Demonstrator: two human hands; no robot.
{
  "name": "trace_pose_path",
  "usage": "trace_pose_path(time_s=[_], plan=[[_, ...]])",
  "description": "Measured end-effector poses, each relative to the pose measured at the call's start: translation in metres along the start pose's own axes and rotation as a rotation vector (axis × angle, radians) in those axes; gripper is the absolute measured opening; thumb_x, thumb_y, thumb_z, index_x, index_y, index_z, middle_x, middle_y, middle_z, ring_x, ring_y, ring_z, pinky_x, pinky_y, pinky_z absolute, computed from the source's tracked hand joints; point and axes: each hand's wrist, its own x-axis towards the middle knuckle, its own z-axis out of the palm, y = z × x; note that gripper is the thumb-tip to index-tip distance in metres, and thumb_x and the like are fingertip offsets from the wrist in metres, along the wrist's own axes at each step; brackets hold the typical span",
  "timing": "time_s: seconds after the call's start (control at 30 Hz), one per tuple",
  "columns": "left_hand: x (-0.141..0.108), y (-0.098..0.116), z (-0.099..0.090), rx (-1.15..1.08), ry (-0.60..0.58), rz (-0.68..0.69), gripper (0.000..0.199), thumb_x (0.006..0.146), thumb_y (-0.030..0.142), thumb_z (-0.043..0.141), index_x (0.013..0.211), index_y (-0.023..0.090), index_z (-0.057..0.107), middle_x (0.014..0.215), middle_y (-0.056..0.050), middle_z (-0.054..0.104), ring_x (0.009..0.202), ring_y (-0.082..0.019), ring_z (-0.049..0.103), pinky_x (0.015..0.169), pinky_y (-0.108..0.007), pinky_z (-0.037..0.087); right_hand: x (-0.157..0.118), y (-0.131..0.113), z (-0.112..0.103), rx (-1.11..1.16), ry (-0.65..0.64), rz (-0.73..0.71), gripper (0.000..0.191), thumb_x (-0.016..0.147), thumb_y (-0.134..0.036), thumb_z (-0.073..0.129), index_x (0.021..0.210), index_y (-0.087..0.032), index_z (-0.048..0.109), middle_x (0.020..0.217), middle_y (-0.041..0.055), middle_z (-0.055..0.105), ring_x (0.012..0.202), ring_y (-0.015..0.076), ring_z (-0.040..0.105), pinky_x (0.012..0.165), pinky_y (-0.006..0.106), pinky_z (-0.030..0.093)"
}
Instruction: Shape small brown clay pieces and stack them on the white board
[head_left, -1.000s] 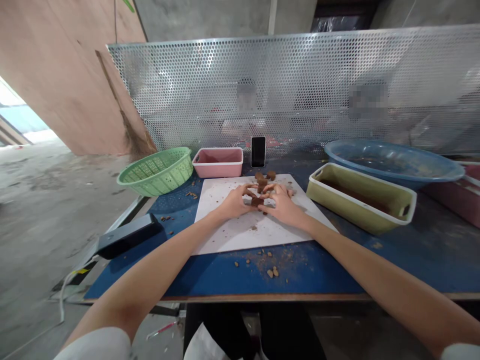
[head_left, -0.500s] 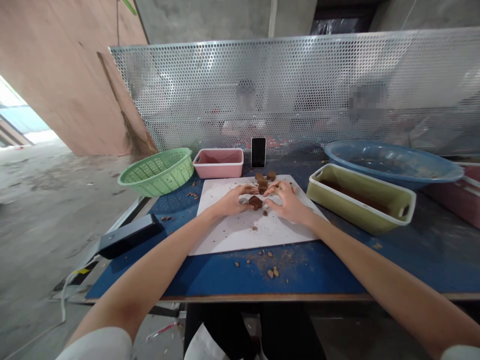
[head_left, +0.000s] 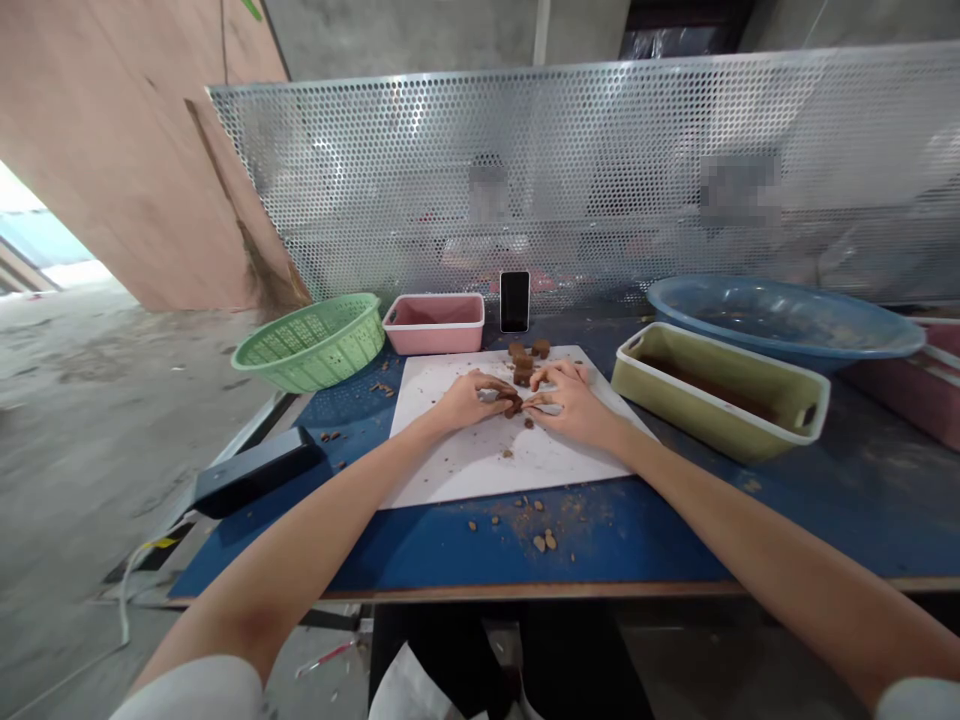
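A brown, clay-like lump (head_left: 513,408) lies low over a white board (head_left: 457,470), partly hidden by fingers. My left hand (head_left: 469,402) is closed around its left side, index finger over the top and thumb in front. From the other side, my right hand (head_left: 571,405) presses thumb and fingertips to the lump's right edge, its other fingers curled. Just behind the hands stands a brown block (head_left: 523,371), with two more brown pieces (head_left: 540,348) farther back on the board. Crumbs are scattered around the hands.
Behind the board are a pink basket (head_left: 435,338) and an upright phone (head_left: 514,302). A green colander (head_left: 315,345) sits left; an olive bin (head_left: 720,410) and blue basin (head_left: 787,345) stand right. Loose bits (head_left: 546,541) lie near the table's front edge. A perforated metal panel (head_left: 585,150) closes the back.
My hands have come together on the brown lump; the left fingers now cover its top and the right thumb has moved in to its edge. The view has shifted slightly.
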Motion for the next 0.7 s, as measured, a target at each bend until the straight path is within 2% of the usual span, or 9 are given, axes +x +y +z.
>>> trace_pose_path(time_s=[0.2, 0.37, 0.53, 0.7], plan=[[0.001, 0.001, 0.0, 0.018, 0.0, 0.022, 0.016, 0.09, 0.032, 0.076, 0.1, 0.023, 0.084, 0.104, -0.005, 0.085, 0.099, -0.021, 0.078, 0.102, -0.037, 0.055, -0.001, 0.003, 0.001, 0.014, -0.024, -0.021, 0.012, 0.098, -0.032, 0.073, 0.09, -0.031, 0.081, 0.117, 0.0099, 0.068, 0.117, 0.0326, 0.055, 0.106, 0.06, 0.039], [0.0, 0.004, 0.0, 0.035, -0.001, -0.014, 0.016, 0.089, 0.033, 0.077, 0.101, 0.023, 0.084, 0.105, -0.005, 0.085, 0.101, -0.022, 0.077, 0.108, -0.04, 0.052, -0.003, 0.001, 0.001, 0.033, 0.036, 0.006, 0.013, 0.099, -0.033, 0.072, 0.091, -0.03, 0.082, 0.114, 0.0095, 0.068, 0.113, 0.0304, 0.056, 0.103, 0.057, 0.038], [-0.002, 0.009, 0.001, -0.007, 0.014, -0.09, 0.018, 0.088, 0.034, 0.075, 0.099, 0.023, 0.084, 0.105, -0.005, 0.084, 0.101, -0.023, 0.077, 0.103, -0.039, 0.055, -0.002, -0.009, 0.003, 0.029, -0.12, -0.058, 0.014, 0.1, -0.033, 0.07, 0.095, -0.032, 0.083, 0.104, 0.0079, 0.068, 0.106, 0.028, 0.056, 0.102, 0.056, 0.038], [-0.001, 0.013, 0.004, -0.03, 0.054, -0.16, 0.02, 0.085, 0.039, 0.08, 0.096, 0.023, 0.084, 0.103, -0.005, 0.085, 0.103, -0.024, 0.077, 0.104, -0.041, 0.056, -0.001, -0.014, 0.005, -0.007, -0.158, -0.047, 0.021, 0.104, -0.037, 0.064, 0.102, -0.031, 0.083, 0.105, 0.0094, 0.07, 0.107, 0.0286, 0.057, 0.101, 0.056, 0.039]])
